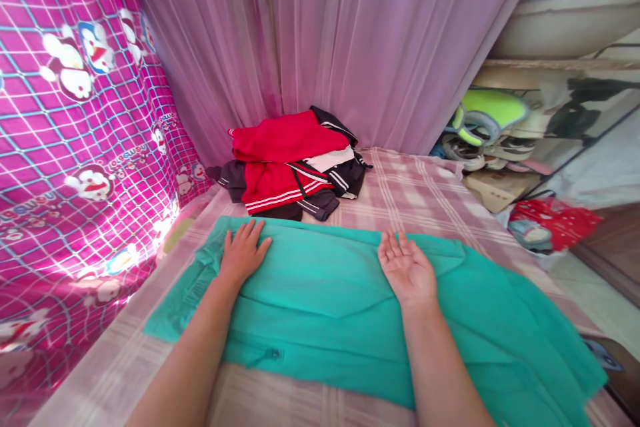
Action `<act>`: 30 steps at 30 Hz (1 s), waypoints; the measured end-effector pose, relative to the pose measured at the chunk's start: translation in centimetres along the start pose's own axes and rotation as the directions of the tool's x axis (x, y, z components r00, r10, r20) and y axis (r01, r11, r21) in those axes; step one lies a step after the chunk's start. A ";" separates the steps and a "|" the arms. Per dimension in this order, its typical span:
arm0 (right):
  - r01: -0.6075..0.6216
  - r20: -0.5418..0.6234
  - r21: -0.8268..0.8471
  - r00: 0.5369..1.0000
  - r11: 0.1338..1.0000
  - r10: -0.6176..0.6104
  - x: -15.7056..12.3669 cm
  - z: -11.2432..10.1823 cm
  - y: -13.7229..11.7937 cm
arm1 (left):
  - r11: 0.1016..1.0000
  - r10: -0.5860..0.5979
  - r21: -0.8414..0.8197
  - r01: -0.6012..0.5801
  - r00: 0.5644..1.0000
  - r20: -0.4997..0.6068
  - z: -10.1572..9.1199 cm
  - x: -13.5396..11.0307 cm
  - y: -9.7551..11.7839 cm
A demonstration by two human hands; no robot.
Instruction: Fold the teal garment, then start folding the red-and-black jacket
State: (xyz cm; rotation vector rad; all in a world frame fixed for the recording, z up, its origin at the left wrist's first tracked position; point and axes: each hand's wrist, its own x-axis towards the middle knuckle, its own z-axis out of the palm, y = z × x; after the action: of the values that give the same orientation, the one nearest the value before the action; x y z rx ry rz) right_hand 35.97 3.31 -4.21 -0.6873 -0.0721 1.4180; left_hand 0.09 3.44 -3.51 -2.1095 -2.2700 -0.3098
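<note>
A teal green garment [325, 300] lies spread across the bed in front of me. My left hand [243, 253] rests flat on its upper left part, palm down, fingers stretched out. My right hand [407, 269] lies on the upper middle of the cloth with the palm turned up and the fingers open. Neither hand grips anything. A small button [274, 352] shows near the garment's lower edge.
A pile of red, black and white clothes [295, 167] sits at the far end of the checked bed sheet [420, 193]. A pink cartoon-print cloth [75, 147] hangs at the left, a mauve curtain [325, 33] behind. Shelves with shoes [490, 133] and a red bag [555, 223] stand at the right.
</note>
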 end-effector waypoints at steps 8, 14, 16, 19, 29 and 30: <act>-0.033 -0.013 0.042 0.999 0.999 0.034 -0.3 0.3 -0.2 | 0.996 0.006 -0.092 0.005 0.993 0.120 -0.6 1.8 -2.1; -0.023 0.011 0.039 1.000 0.999 0.023 0.3 -0.4 0.1 | 0.988 -0.101 0.108 0.107 0.993 -0.056 0.0 1.2 -1.1; -0.003 -0.003 0.043 1.000 0.999 0.003 0.4 -0.5 -0.1 | 0.984 -0.116 0.132 0.120 0.993 -0.035 0.0 0.9 -0.7; 0.036 -0.054 0.058 0.998 0.998 -0.033 0.6 -0.5 -0.6 | 0.983 -0.124 0.146 0.115 0.991 0.054 -0.6 1.1 -0.7; 0.089 -0.064 0.028 0.994 0.996 -0.087 0.4 -0.1 -1.0 | 0.950 0.311 0.053 -0.309 0.950 -0.034 -0.5 -0.6 4.7; 0.099 -0.068 0.028 0.993 0.995 -0.097 0.4 -0.2 -1.5 | 0.939 0.344 0.034 -0.344 0.939 -0.021 -0.1 -0.9 5.5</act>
State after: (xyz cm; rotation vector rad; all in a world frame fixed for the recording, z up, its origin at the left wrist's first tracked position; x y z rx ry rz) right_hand 37.44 3.57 -3.80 -0.6953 -0.0306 1.2987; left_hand 5.58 2.85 -2.88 -2.4125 -1.8279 -0.2849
